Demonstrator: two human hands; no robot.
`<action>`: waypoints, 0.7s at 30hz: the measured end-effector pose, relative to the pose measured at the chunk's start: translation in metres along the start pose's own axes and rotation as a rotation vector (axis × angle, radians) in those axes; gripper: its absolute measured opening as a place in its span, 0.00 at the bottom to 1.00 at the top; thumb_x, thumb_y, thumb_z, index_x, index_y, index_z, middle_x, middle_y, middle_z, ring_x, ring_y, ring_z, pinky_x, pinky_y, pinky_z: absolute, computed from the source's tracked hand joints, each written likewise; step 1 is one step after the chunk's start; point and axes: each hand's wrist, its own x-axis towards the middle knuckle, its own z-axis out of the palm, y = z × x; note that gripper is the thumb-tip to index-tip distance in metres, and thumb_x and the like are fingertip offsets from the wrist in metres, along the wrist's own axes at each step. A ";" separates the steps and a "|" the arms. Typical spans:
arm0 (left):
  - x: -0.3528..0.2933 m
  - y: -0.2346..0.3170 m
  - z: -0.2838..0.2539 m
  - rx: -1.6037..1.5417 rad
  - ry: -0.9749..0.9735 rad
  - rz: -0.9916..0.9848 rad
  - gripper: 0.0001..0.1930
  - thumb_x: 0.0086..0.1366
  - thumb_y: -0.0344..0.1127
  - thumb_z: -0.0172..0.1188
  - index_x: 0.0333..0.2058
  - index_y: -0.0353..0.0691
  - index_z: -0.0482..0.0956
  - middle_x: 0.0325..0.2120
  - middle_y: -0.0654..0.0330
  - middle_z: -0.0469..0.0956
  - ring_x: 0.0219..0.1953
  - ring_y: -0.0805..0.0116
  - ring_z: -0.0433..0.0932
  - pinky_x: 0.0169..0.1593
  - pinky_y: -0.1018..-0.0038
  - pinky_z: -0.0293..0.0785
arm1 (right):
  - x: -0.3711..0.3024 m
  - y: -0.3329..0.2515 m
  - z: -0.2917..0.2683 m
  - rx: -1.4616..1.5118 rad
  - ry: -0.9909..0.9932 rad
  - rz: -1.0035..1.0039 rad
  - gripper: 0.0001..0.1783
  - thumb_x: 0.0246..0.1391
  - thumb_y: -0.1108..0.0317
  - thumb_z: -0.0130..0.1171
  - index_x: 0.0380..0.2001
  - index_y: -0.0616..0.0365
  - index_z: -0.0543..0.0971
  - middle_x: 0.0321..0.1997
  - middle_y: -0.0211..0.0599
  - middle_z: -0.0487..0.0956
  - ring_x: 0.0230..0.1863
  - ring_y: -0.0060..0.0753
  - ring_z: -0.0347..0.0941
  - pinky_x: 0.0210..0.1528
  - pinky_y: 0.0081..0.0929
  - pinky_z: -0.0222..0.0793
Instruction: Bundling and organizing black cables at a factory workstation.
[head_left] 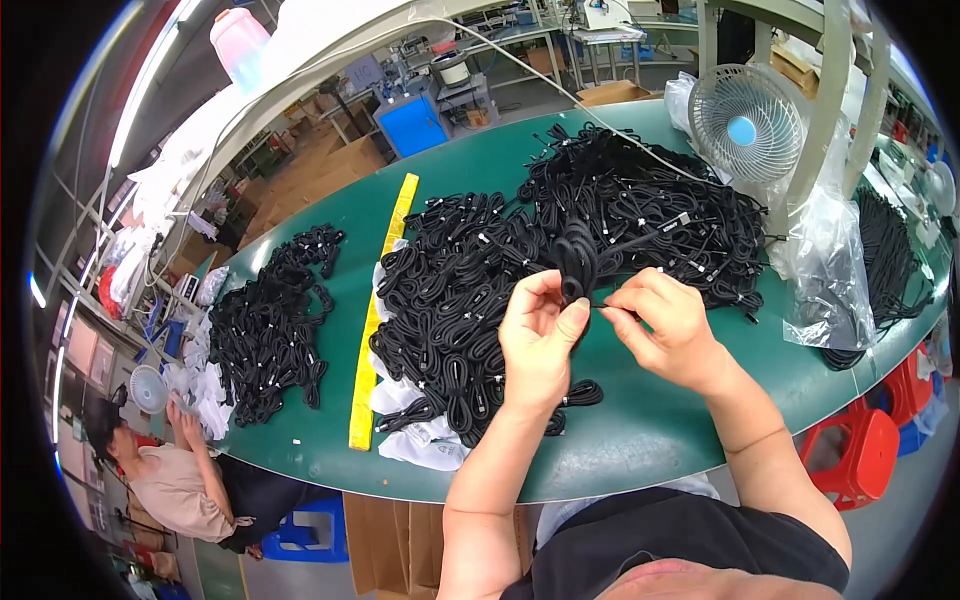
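Observation:
A coiled black cable [574, 262] stands upright in my left hand [543, 335], whose fingers and thumb close round its lower end. My right hand [662, 325] pinches a thin dark strand [600, 305] beside the coil, between thumb and forefinger; whether it is a tie or the cable's end I cannot tell. Behind and left of my hands lies a large heap of coiled black cables [450, 300] with small connectors. Another heap of looser black cables [640, 200] spreads behind my right hand.
A yellow strip [384, 310] divides the green table [350, 440]; left of it lies another cable pile [270, 330]. A fan [745, 125] and a clear plastic bag [825, 270] stand at the right. A co-worker [180, 480] sits at the left. Red stools [855, 450] stand at the lower right.

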 end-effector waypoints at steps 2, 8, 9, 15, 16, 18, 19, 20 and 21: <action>-0.007 -0.014 0.005 -0.136 0.011 0.014 0.18 0.57 0.25 0.57 0.45 0.36 0.62 0.37 0.62 0.67 0.39 0.76 0.67 0.47 0.79 0.64 | 0.000 -0.004 0.003 0.165 0.016 0.090 0.05 0.41 0.77 0.60 0.24 0.63 0.74 0.21 0.38 0.71 0.20 0.34 0.69 0.21 0.25 0.64; -0.009 -0.011 -0.002 -0.279 -0.059 -0.145 0.13 0.63 0.34 0.51 0.45 0.38 0.63 0.37 0.62 0.67 0.40 0.76 0.66 0.46 0.79 0.63 | -0.001 0.003 -0.002 0.440 -0.158 0.218 0.03 0.45 0.77 0.57 0.26 0.64 0.75 0.23 0.35 0.72 0.20 0.23 0.67 0.21 0.20 0.62; -0.009 -0.011 0.001 -0.278 -0.057 -0.149 0.13 0.63 0.34 0.51 0.45 0.38 0.63 0.37 0.62 0.67 0.40 0.76 0.66 0.46 0.79 0.63 | -0.001 0.005 -0.002 0.482 -0.204 0.240 0.03 0.45 0.77 0.57 0.26 0.64 0.75 0.23 0.35 0.72 0.20 0.23 0.67 0.22 0.19 0.62; -0.011 -0.015 0.008 -0.297 -0.039 -0.095 0.12 0.63 0.33 0.51 0.43 0.39 0.64 0.43 0.56 0.68 0.46 0.71 0.66 0.52 0.74 0.60 | -0.005 0.008 0.010 0.474 -0.123 0.227 0.03 0.46 0.76 0.57 0.27 0.64 0.75 0.23 0.34 0.71 0.22 0.24 0.66 0.25 0.21 0.63; -0.009 -0.014 0.007 -0.280 -0.044 -0.085 0.12 0.62 0.33 0.51 0.43 0.39 0.64 0.45 0.55 0.68 0.47 0.70 0.66 0.53 0.73 0.60 | -0.004 0.010 0.009 0.490 -0.145 0.241 0.03 0.46 0.76 0.57 0.27 0.64 0.75 0.23 0.34 0.72 0.22 0.24 0.67 0.25 0.21 0.63; -0.007 -0.010 0.006 -0.256 0.003 -0.088 0.13 0.62 0.33 0.52 0.44 0.38 0.64 0.45 0.54 0.68 0.47 0.70 0.66 0.53 0.73 0.60 | 0.000 0.010 0.006 0.483 -0.204 0.278 0.03 0.46 0.76 0.57 0.27 0.63 0.76 0.25 0.35 0.73 0.24 0.25 0.69 0.26 0.21 0.64; -0.005 -0.008 0.004 -0.230 0.049 -0.092 0.13 0.62 0.33 0.52 0.44 0.38 0.64 0.45 0.54 0.68 0.47 0.70 0.66 0.53 0.73 0.60 | 0.000 0.011 0.007 0.487 -0.206 0.277 0.03 0.46 0.76 0.57 0.27 0.63 0.76 0.25 0.35 0.73 0.24 0.25 0.69 0.26 0.21 0.64; -0.003 -0.008 0.001 -0.219 0.048 -0.069 0.15 0.62 0.33 0.52 0.46 0.37 0.63 0.46 0.54 0.68 0.47 0.70 0.66 0.53 0.73 0.60 | -0.001 0.012 0.008 0.480 -0.228 0.285 0.04 0.46 0.76 0.57 0.28 0.63 0.76 0.25 0.35 0.73 0.24 0.26 0.69 0.26 0.22 0.64; -0.005 -0.009 0.003 -0.218 0.050 -0.067 0.15 0.62 0.33 0.52 0.46 0.37 0.63 0.46 0.54 0.68 0.47 0.70 0.66 0.53 0.73 0.60 | -0.001 0.010 0.007 0.471 -0.249 0.292 0.04 0.46 0.76 0.57 0.28 0.64 0.76 0.25 0.35 0.73 0.25 0.26 0.70 0.26 0.22 0.65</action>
